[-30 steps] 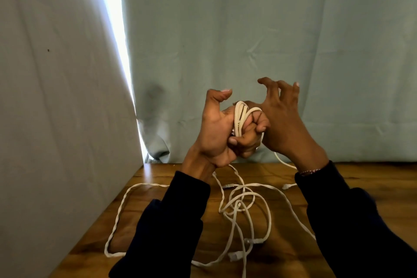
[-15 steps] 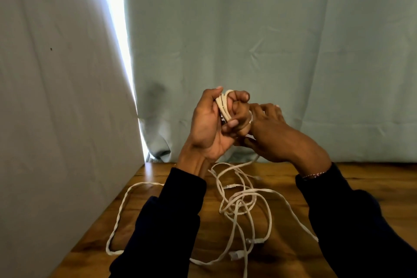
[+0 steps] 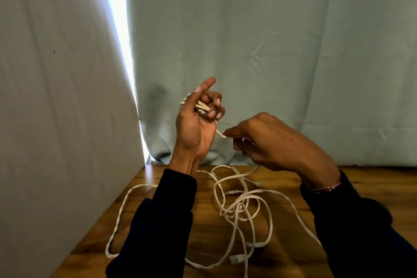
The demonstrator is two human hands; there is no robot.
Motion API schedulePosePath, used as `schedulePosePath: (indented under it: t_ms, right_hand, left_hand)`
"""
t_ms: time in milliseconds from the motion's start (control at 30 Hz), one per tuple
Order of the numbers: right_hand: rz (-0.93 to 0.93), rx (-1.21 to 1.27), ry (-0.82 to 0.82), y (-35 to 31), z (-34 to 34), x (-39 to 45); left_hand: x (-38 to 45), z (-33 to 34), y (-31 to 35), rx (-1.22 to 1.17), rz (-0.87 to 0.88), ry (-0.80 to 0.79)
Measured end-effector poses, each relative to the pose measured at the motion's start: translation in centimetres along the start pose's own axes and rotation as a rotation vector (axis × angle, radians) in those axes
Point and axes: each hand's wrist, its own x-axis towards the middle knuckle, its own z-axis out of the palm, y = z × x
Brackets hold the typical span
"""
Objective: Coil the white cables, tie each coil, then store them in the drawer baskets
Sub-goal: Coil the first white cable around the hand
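1. The left hand point(image 3: 196, 124) grips a small coil of thin white cable point(image 3: 198, 106), index finger now pointing up.
2. The right hand point(image 3: 268, 142) has dropped lower and moved apart, pinching the cable's free strand point(image 3: 220, 133).
3. Loose tangled white cables point(image 3: 243, 205) still lie on the brown wooden desk point(image 3: 282, 259).

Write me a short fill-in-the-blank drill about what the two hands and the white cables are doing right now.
1. The small coil is gripped in the ____ hand.
2. The right hand pinches the cable strand that runs from the ____.
3. The loose cables lie in a tangle on the wooden ____.
4. The left hand's index finger points ____.

Missing words: left; coil; table; up
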Motion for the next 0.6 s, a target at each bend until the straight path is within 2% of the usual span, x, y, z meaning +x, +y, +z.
schedulePosePath:
  t_ms: [167,267,400,500,600]
  right_hand:
    - [-0.041,0.173,0.169,-0.8,-1.3,-0.8]
    - [-0.132,0.297,0.2,-1.0,-1.7,-1.2]
    - [-0.18,0.23,0.274,-0.3,-1.3,-0.8]
    - [-0.203,0.215,0.37,0.6,-1.2,-0.4]
    - [-0.226,0.137,0.438,1.3,-1.0,-0.1]
  left_hand:
    - [0.0,-0.8,-0.8,0.322,0.031,0.058]
    - [-0.3,-1.1,-1.7,0.569,-0.017,0.049]
    - [-0.7,-0.5,-1.9,0.791,-0.038,-0.041]
    - [-1.1,0.4,-1.8,0.838,-0.044,-0.115]
    - [-1.4,1.0,-1.5,0.724,-0.198,-0.23]
